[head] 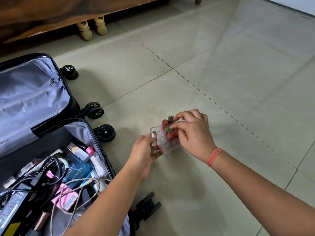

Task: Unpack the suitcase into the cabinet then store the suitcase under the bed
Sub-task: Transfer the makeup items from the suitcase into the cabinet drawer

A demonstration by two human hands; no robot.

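Left hand (144,151), right hand (192,133) on clear lipstick rack (167,143)

Bright, even light; pale sheen on far floor (238,40); soft shadows right of suitcase wheels (104,132); your view's edges bow.

Pale, glossy floor tiles (221,79) run to a dark wooden bed (51,16) on carved legs (84,31).

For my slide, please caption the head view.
Left hand holds a clear lipstick organizer; right hand grips its tubes, beside the open suitcase.
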